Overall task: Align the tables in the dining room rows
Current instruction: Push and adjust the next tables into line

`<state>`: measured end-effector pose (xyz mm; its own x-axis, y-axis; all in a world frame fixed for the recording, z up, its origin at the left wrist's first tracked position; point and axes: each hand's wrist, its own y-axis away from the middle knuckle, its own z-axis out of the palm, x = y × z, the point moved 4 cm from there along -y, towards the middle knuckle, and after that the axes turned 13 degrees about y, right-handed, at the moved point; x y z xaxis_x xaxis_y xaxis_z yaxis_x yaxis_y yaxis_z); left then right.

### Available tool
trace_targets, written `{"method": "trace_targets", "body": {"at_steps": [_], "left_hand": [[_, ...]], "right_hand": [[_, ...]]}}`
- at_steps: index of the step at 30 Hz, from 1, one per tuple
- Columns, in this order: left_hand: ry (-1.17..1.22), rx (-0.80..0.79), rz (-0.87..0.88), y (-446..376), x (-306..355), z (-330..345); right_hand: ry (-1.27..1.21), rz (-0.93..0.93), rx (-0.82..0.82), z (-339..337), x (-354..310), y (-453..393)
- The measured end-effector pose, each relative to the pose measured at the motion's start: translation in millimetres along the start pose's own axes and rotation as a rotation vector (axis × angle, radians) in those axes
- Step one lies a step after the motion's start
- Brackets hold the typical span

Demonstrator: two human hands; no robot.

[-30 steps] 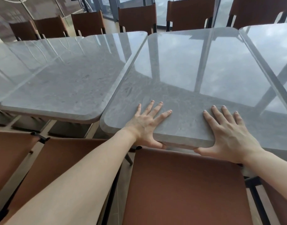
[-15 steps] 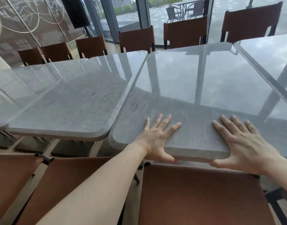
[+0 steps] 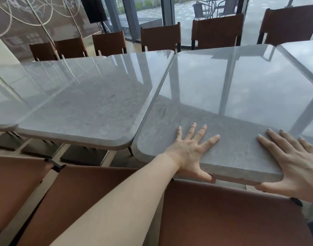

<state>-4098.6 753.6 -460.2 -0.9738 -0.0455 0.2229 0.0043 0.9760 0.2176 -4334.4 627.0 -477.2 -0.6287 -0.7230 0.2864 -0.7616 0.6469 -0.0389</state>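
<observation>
Dining room with glass walls along 12 o'clock, grey stone-look tables in a row, brown chairs on both sides. Patterned panel at 10–11 o'clock has white curved lines; some marks low on it could be lettering, too blurred for me to read. No brand or label legible anywhere I can see.

Cut off or hidden: right-hand table shows only a corner at 2 o'clock. Far-left table runs out of frame at 9 o'clock. Table bases are mostly hidden under the tops. Window glare washes out the far halves of the tops. Patio furniture outside at 12–1 o'clock is small and dim.

Centre table sits straight ahead. Its left edge runs along the neighbouring table; I see a thin seam, can't tell if they touch. Its near edge sticks out closer to me than the neighbour's.

Left hand lies flat on the centre table's near edge at 6 o'clock, fingers spread and straight, thumb hooked down over the front edge. Right hand at 4 o'clock does the same, palm on top, thumb against the front edge; its wrist is cut by the frame. Near chair back stands just below both hands.
</observation>
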Motion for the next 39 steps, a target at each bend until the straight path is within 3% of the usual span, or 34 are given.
{"method": "trace_targets", "body": {"at_steps": [22,39], "left_hand": [[-0.016,-0.019,0.001,-3,-1,-4],[-0.012,-0.023,0.023,-5,-2,-6]], "right_hand": [[-0.091,0.002,0.122,16,4,-9],[-0.099,0.006,0.056,6,6,-8]]}}
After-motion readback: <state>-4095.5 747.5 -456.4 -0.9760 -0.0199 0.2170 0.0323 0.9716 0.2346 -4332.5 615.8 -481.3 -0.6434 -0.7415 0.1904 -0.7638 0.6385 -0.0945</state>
